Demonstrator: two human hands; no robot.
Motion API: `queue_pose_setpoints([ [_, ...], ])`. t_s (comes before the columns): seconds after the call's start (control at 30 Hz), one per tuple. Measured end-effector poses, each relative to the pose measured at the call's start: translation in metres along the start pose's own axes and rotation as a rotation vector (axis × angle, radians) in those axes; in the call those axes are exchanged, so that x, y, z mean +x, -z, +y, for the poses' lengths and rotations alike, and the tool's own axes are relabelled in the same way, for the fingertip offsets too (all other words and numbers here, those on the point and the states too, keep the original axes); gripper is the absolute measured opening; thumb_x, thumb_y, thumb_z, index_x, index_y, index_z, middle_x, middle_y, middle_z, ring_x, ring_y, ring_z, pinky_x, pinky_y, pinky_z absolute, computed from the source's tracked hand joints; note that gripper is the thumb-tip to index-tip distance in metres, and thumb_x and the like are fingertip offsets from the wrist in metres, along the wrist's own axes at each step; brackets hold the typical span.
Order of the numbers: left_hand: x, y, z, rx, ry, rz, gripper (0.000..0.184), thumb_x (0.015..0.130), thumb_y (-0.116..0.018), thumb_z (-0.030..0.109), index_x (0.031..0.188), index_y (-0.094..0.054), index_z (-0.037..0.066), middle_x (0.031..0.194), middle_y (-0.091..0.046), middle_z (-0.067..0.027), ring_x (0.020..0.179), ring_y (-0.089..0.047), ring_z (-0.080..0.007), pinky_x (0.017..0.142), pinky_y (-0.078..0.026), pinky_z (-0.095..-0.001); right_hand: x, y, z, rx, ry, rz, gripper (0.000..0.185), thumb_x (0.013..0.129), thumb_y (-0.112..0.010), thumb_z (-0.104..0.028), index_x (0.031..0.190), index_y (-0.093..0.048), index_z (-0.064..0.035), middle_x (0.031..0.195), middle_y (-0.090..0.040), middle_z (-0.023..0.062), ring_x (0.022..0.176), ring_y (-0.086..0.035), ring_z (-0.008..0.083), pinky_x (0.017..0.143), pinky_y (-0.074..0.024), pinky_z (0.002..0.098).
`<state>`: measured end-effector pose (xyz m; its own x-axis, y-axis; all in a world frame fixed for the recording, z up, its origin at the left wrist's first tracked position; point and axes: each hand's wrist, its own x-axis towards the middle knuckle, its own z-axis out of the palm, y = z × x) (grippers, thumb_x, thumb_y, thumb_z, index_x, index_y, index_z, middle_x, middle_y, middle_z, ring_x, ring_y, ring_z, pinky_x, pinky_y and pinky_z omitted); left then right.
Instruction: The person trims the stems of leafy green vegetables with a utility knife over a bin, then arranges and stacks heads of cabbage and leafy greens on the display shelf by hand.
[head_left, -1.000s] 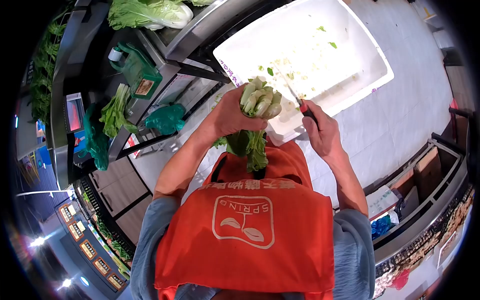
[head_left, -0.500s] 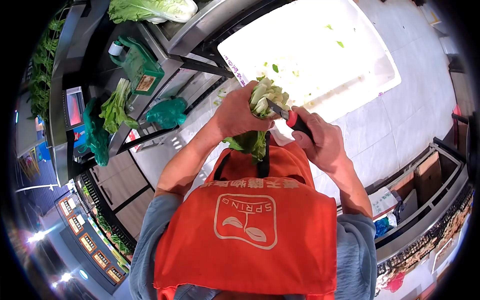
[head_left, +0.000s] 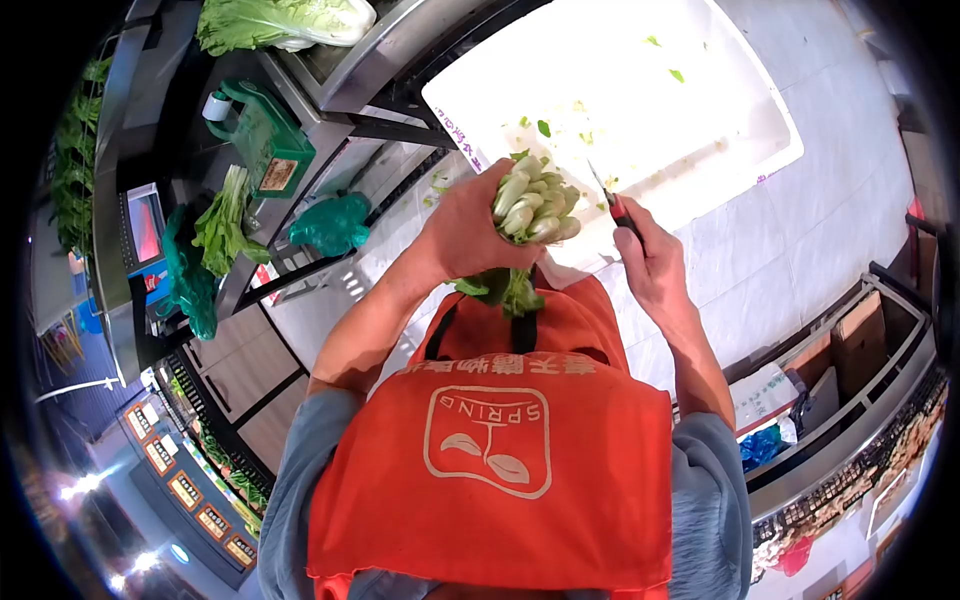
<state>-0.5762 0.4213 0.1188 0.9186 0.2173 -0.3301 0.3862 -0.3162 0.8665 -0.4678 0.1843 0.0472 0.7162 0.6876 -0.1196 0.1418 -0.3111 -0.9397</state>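
My left hand [head_left: 466, 222] is closed around a bunch of leafy greens [head_left: 535, 205], its pale stem ends facing up and right. Green leaves [head_left: 515, 290] hang out below that hand, over the red apron [head_left: 490, 450]. In my right hand [head_left: 648, 255] is a small knife [head_left: 606, 190] with a red and black handle, gripped shut. Its blade points up and away, a short distance right of the stems and apart from them. Beyond both hands lies a white foam box [head_left: 785, 150] with small green and pale scraps inside.
A Chinese cabbage [head_left: 290, 22] lies on a metal shelf at upper left. Below it are a green plastic container [head_left: 268, 140], loose greens [head_left: 228, 225] and green plastic bags [head_left: 332, 224]. At right stands a metal rack [head_left: 840, 365] holding boards and boxes.
The knife has moved off the stem ends, to the right and up, its blade now pointing over the box. My left hand still holds the bunch in nearly the same place.
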Motion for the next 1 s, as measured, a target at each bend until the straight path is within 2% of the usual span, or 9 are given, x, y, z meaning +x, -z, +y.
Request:
queue_pose_setpoints([
  [0.07, 0.002, -0.001, -0.001, -0.071, -0.023, 0.024, 0.061, 0.065, -0.087, 0.022, 0.117, -0.061, 0.003, 0.099, -0.072, -0.0143, 0.09, -0.07, -0.0251, 0.083, -0.054, -0.0364, 0.002, 0.008, -0.018, -0.009, 0.11, -0.074, 0.038, 0.096, -0.067, -0.02, 0.131, -0.064, -0.0066, 0.099, -0.072, 0.0149, 0.077, -0.07, 0.0288, 0.069, -0.0544, 0.0344],
  [0.17, 0.0, 0.004, 0.01, 0.068, 0.05, -0.04, 0.076, 0.066, -0.087, 0.011, 0.134, -0.055, 0.001, 0.111, -0.067, -0.0034, 0.1, -0.059, -0.0109, 0.093, -0.049, -0.0289, 0.002, 0.016, -0.029, -0.114, 0.238, -0.174, 0.043, 0.094, -0.07, -0.025, 0.131, -0.062, -0.0048, 0.1, -0.071, 0.0155, 0.079, -0.071, 0.0312, 0.07, -0.0555, 0.0369],
  [0.27, 0.0, 0.001, 0.01, 0.021, 0.08, -0.087, 0.076, 0.065, -0.087, 0.011, 0.133, -0.056, 0.001, 0.113, -0.067, -0.0034, 0.102, -0.058, -0.0114, 0.094, -0.048, -0.0289, 0.005, 0.021, -0.036, -0.172, 0.235, -0.261, 0.046, 0.095, -0.068, -0.026, 0.134, -0.06, -0.003, 0.101, -0.071, 0.0182, 0.081, -0.07, 0.0349, 0.071, -0.0559, 0.0386],
  [0.37, -0.004, 0.0, 0.016, -0.102, 0.043, -0.128, 0.076, 0.064, -0.089, 0.012, 0.132, -0.056, 0.0, 0.114, -0.067, -0.0039, 0.104, -0.059, -0.0121, 0.095, -0.048, -0.0293, 0.002, 0.012, -0.029, -0.107, 0.287, -0.156, 0.045, 0.092, -0.072, -0.027, 0.132, -0.062, -0.0074, 0.102, -0.072, 0.0134, 0.081, -0.071, 0.0344, 0.068, -0.0561, 0.0384],
  [0.57, -0.014, -0.008, 0.011, -0.25, 0.097, -0.134, 0.066, 0.064, -0.087, 0.013, 0.124, -0.061, 0.001, 0.111, -0.07, -0.0059, 0.1, -0.063, -0.0131, 0.092, -0.051, -0.0306, 0.002, -0.001, 0.025, -0.206, -0.027, -0.078, 0.037, 0.095, -0.066, -0.016, 0.13, -0.062, -0.0063, 0.104, -0.072, 0.0166, 0.079, -0.07, 0.0354, 0.067, -0.0561, 0.0386],
  [0.7, -0.014, -0.002, 0.004, -0.272, 0.212, -0.113, 0.078, 0.06, -0.093, 0.015, 0.128, -0.059, -0.002, 0.116, -0.067, -0.005, 0.105, -0.06, -0.0134, 0.095, -0.05, -0.0305, -0.007, 0.011, -0.004, 0.013, 0.047, -0.123, 0.034, 0.097, -0.064, -0.016, 0.129, -0.063, -0.0054, 0.103, -0.073, 0.0156, 0.078, -0.071, 0.0318, 0.067, -0.0561, 0.0359],
  [0.77, -0.016, -0.002, -0.005, -0.386, 0.175, -0.114, 0.083, 0.058, -0.094, 0.014, 0.131, -0.057, -0.001, 0.117, -0.067, -0.0047, 0.105, -0.061, -0.0133, 0.095, -0.05, -0.0294, -0.009, 0.008, -0.005, -0.016, 0.278, -0.137, 0.042, 0.095, -0.069, -0.024, 0.132, -0.062, -0.0048, 0.097, -0.072, 0.0157, 0.075, -0.07, 0.0292, 0.067, -0.0558, 0.0345],
  [0.87, -0.018, -0.001, -0.004, -0.45, 0.152, -0.174, 0.07, 0.062, -0.09, 0.01, 0.125, -0.062, 0.0, 0.112, -0.069, -0.0046, 0.103, -0.063, -0.0145, 0.095, -0.051, -0.0311, -0.003, 0.018, -0.02, -0.126, 0.243, -0.286, 0.048, 0.093, -0.072, -0.031, 0.133, -0.062, -0.0065, 0.095, -0.072, 0.0155, 0.078, -0.071, 0.0321, 0.067, -0.0551, 0.0376],
  [1.0, -0.021, 0.001, -0.018, -0.552, 0.164, -0.258, 0.075, 0.058, -0.093, 0.011, 0.125, -0.061, 0.001, 0.114, -0.068, -0.0046, 0.105, -0.062, -0.0145, 0.095, -0.051, -0.0309, -0.001, 0.022, -0.031, -0.123, 0.249, -0.349, 0.048, 0.091, -0.073, -0.03, 0.133, -0.062, -0.0077, 0.094, -0.071, 0.0154, 0.079, -0.071, 0.0337, 0.067, -0.0544, 0.0396],
])
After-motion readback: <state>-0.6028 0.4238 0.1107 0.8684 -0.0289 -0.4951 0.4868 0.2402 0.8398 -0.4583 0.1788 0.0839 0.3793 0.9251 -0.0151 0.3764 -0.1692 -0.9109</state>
